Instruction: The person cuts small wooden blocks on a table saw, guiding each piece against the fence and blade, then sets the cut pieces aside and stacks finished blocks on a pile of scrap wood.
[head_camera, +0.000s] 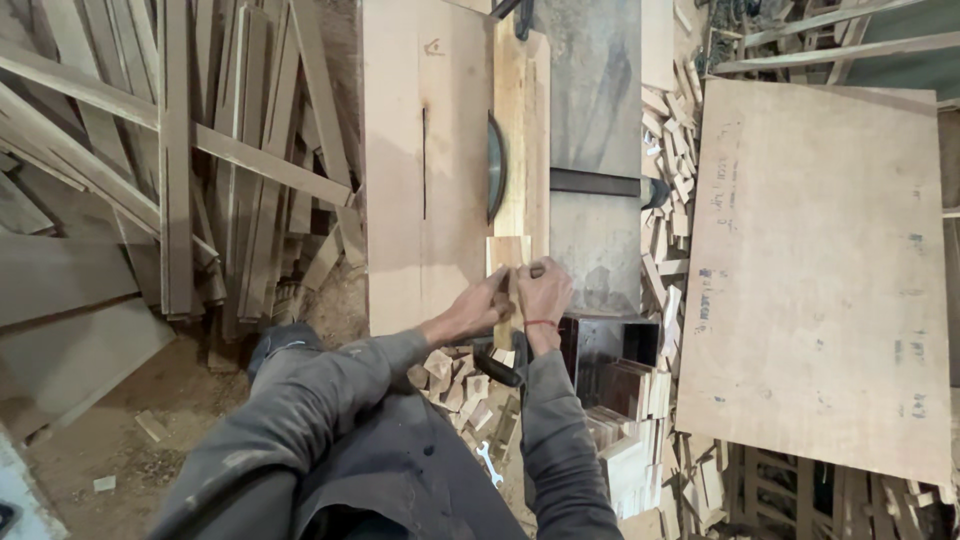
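Wood strip (507, 262) lengthwise toward saw blade (495, 168); left hand (480, 308), right hand (545, 290) fingers gripping it.

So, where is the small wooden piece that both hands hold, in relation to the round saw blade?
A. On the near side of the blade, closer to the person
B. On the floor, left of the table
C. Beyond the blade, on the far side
A: the left hand and right hand press the small wooden piece on the saw table, just on the person's side of the blade.
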